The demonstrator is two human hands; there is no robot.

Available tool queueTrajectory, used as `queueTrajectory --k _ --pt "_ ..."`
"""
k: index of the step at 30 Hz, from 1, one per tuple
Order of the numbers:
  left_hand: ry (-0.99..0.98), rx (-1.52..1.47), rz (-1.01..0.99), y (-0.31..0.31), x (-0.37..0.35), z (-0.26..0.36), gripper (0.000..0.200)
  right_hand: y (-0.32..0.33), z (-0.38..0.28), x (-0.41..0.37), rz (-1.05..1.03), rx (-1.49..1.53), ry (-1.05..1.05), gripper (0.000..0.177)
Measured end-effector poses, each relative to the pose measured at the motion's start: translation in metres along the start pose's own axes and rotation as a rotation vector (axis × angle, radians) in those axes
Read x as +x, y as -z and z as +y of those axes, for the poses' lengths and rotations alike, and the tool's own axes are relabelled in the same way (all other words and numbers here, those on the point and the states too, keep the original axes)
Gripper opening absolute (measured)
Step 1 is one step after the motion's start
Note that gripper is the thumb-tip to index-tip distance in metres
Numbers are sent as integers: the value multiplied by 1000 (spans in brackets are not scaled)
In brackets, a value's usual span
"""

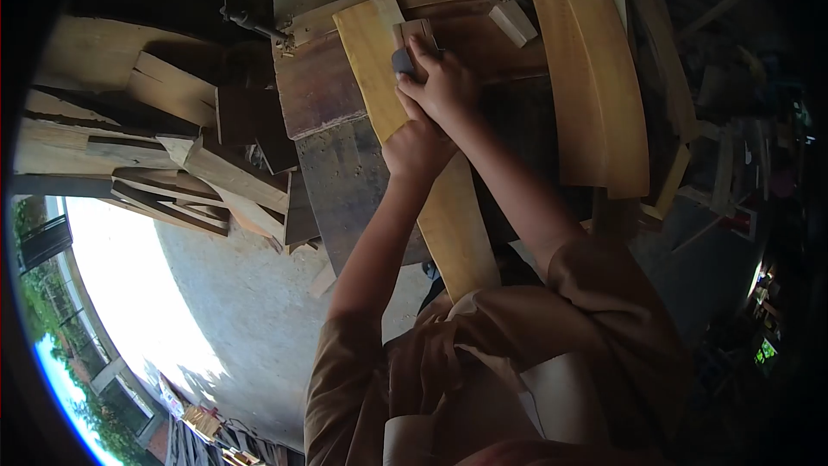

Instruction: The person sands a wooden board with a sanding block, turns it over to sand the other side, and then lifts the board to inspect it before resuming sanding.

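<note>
On yellow board [371, 39], block [403, 63] under half-curled right fingers [421, 49], left fingers [397, 142], hold unclear

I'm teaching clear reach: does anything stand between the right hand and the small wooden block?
Nothing visible does: the right hand has fingers on the small wooden block. The left hand sits further back, not between them.

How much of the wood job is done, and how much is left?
The long yellow board already looks cut long and narrow. In progress: the right hand holds a small block on it, the left hand just below. What's left isn't clear: two boards lie to the right, and I can't tell if they're finished.
</note>
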State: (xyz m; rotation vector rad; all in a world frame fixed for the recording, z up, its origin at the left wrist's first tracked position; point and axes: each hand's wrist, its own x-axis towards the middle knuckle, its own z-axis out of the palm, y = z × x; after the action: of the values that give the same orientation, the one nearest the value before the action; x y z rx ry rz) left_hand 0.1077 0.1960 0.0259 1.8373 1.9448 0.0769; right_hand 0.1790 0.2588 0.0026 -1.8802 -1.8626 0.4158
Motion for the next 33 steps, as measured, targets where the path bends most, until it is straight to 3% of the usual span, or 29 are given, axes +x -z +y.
queueTrajectory --k 1,4,8,11,17,20,21,26,33 --pt "-12 21 83 8 26 0 111 -7 -1 31 6 19 28 64" --pt "16 23 74 39 78 4 99 -8 -19 96 -52 13 4 65" --pt "75 26 100 40 70 6 93 -7 -20 88 -36 6 44 69" --pt "84 40 58 14 12 2 98 -6 -11 28 -79 0 59 66" --pt "83 11 -83 -71 -198 -6 114 37 19 -208 -83 -43 98 65" --pt "26 33 130 -120 -275 -15 116 47 26 -284 -85 -18 109 67" --pt "25 21 113 -121 -279 -15 115 47 25 -288 -94 -27 103 68" --pt "106 -17 98 -96 -223 -13 114 32 11 -227 -104 -12 145 67" --pt "189 -20 34 18 -22 -35 107 -12 -51 -12 -116 5 155 62"
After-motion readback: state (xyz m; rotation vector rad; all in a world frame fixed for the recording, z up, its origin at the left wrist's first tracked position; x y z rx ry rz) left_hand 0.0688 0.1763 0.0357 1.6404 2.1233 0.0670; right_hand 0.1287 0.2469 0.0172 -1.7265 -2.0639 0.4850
